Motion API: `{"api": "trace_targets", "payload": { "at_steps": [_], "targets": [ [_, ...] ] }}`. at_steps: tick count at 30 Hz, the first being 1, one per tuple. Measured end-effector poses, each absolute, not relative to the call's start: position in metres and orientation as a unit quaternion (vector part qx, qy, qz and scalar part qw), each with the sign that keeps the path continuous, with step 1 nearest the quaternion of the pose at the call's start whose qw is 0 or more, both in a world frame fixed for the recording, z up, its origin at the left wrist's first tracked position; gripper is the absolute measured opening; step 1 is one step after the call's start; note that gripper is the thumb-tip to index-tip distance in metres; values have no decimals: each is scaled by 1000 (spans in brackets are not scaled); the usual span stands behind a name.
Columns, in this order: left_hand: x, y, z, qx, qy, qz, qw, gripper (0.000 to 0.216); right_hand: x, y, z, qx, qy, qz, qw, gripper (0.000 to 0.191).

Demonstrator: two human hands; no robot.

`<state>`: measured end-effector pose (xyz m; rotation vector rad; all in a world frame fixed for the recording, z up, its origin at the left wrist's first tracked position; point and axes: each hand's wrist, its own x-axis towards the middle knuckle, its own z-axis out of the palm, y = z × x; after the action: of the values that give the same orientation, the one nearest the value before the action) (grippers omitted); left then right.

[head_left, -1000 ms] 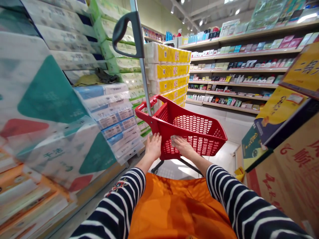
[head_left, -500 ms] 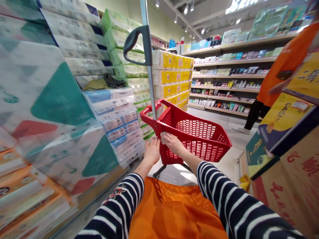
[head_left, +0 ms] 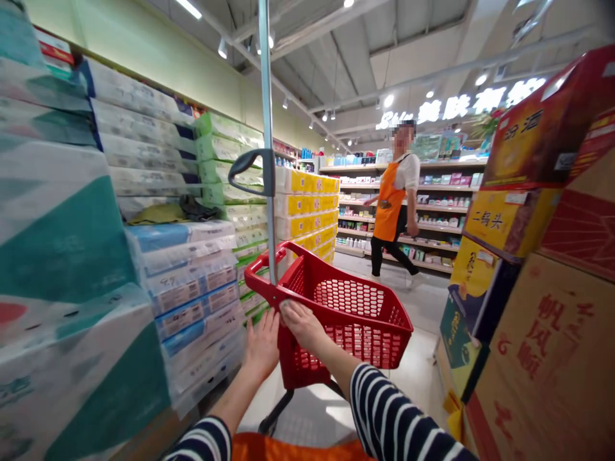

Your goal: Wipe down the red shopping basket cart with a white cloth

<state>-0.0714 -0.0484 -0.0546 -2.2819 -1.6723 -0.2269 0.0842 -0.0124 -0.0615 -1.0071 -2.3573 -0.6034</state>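
Observation:
A red plastic shopping cart [head_left: 336,325] with a perforated basket stands before me, and a metal pole [head_left: 267,77] with a grey loop handle [head_left: 270,173] rises from its near end. My right hand [head_left: 302,325] presses a small wad of white cloth [head_left: 284,306] against the basket's upper side, near the corner below the pole. The cloth is mostly hidden under the fingers. Beside it, my left hand [head_left: 263,342] rests with its fingers stretched out against the basket's end, apparently touching it. Nothing shows in that hand. The basket's inner floor is partly hidden by its side wall.
Tissue packs [head_left: 192,275] are stacked along the left, with yellow-and-white packs [head_left: 307,206] behind the cart. Cardboard cartons [head_left: 548,346] and boxed goods [head_left: 509,221] rise close on the right. A person in an orange apron [head_left: 388,202] walks before stocked shelves [head_left: 442,227].
My view has tilted up and turned right, so the cart sits lower and further left. The person in orange has moved left along the shelves. Both hands stay at the basket's corner.

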Motion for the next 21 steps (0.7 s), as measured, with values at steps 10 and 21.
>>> {"api": "trace_targets", "payload": {
  "at_steps": [10, 21],
  "targets": [
    [-43, -22, -1, -809, -549, -123, 167, 70, 116, 1, -27, -536, -744, -150, 370, 54],
    [-42, -22, 6, -829, -527, -85, 163, 65, 222, -47, -88, -599, -729, -165, 287, 58]
  ]
}}
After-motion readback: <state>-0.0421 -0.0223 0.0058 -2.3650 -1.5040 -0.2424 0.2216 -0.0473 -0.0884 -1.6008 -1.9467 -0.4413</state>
